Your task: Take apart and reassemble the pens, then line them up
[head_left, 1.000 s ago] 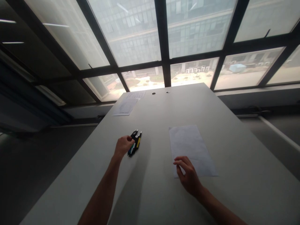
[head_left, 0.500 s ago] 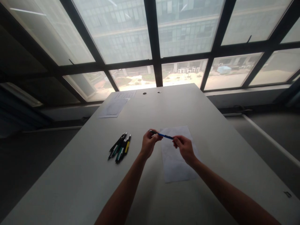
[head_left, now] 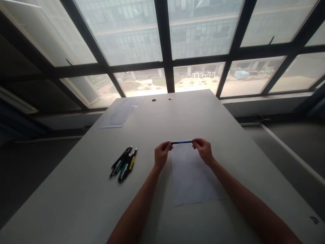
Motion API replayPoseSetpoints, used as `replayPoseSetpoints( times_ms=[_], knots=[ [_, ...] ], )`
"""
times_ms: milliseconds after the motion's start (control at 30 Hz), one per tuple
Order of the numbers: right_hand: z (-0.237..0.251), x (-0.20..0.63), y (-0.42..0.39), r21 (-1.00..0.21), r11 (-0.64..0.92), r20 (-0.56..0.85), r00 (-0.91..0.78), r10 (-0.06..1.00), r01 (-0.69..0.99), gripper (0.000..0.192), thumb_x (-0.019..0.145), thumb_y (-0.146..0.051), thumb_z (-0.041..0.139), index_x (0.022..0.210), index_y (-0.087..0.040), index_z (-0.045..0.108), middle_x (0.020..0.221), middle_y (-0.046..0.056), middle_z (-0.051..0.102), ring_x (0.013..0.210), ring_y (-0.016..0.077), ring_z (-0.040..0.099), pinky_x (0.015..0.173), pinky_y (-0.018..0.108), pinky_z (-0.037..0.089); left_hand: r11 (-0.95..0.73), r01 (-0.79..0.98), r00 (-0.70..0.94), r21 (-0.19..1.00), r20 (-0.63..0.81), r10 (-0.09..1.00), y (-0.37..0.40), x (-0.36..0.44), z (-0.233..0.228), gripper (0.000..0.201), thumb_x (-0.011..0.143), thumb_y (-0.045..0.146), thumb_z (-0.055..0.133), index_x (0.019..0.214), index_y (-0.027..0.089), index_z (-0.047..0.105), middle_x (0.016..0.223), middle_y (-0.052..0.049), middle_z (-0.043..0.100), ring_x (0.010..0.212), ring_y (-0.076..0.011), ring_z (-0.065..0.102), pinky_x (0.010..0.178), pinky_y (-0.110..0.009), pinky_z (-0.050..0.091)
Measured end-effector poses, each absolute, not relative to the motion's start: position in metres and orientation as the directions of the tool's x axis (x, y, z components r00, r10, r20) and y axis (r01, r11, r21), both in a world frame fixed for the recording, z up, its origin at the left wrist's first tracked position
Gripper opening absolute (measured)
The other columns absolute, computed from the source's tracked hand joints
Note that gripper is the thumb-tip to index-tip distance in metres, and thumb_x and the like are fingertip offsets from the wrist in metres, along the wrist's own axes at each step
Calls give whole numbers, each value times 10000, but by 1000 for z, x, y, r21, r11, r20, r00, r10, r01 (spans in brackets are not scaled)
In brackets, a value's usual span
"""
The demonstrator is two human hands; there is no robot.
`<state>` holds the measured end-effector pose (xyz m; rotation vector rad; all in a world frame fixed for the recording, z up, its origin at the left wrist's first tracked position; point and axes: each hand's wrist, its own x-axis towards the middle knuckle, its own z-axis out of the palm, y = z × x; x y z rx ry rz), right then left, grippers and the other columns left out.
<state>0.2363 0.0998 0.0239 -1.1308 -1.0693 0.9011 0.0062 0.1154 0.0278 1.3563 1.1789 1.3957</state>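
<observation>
Beside the white rectangular paper sheet (head_left: 191,179), to its left, black, green and yellow pens (head_left: 124,167) lie bunched on the white table (head_left: 83,196). Across the sheet's far end, a slim blue-and-black pen (head_left: 185,142) runs left to right, its ends pinched by the fingers of the left hand (head_left: 161,156) and right hand (head_left: 205,151), neither hand nearer.

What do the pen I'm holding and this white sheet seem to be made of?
The pen is probably plastic, given its blue and black barrel; its finish doesn't show clearly. The white sheet is most likely paper, matte: thin, flat, without shine.
</observation>
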Motion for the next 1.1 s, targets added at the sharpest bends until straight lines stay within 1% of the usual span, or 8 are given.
replayPoseSetpoints(
  times_ms=[133,233,333,433,533,700,1100],
  knots=[
    [19,242,100,-974,225,224,266,938,24,288,772,-421,731,889,-161,690,683,30,689,607,156,624,609,303,535,-198,113,-31,974,203,979,114,5,21,290,829,409,714,996,175,752,802,-59,756,707,-170,709,702,-297,579],
    [12,247,100,-960,253,276,248,929,120,244,819,-399,685,912,-173,694,686,20,674,605,151,605,606,291,513,-204,137,-18,969,208,978,112,4,18,270,835,398,708,998,189,759,794,-49,752,703,-164,701,701,-289,573],
    [5,251,101,-930,283,338,239,910,235,232,843,-402,654,908,-183,698,750,36,691,658,164,613,638,297,504,-215,160,-25,963,222,975,112,4,16,259,828,397,713,984,197,761,780,-40,745,705,-164,698,708,-291,571],
    [0,254,102,-913,284,357,237,903,293,232,844,-406,651,893,-186,705,813,49,709,712,177,625,670,303,503,-205,147,-43,968,214,976,111,5,15,240,812,386,725,956,196,755,762,-34,738,707,-168,700,710,-292,569],
    [-2,255,103,-915,270,347,244,906,299,231,848,-403,647,889,-183,705,814,48,708,716,178,622,668,299,496,-197,132,-41,971,204,978,110,6,16,217,806,371,727,932,195,750,754,-34,735,707,-169,701,699,-287,565],
    [-1,255,101,-922,251,325,237,915,295,224,857,-392,636,894,-181,702,811,52,707,716,180,618,668,299,488,-195,157,-39,968,203,978,112,5,15,226,804,384,730,920,192,749,746,-38,734,694,-172,699,682,-287,561],
    [-2,255,102,-923,263,330,230,916,280,221,870,-395,628,893,-184,693,788,45,695,705,181,617,664,300,482,-189,162,-31,969,196,980,112,4,14,252,806,417,732,918,192,745,743,-39,730,690,-171,692,682,-285,554]
  ],
)
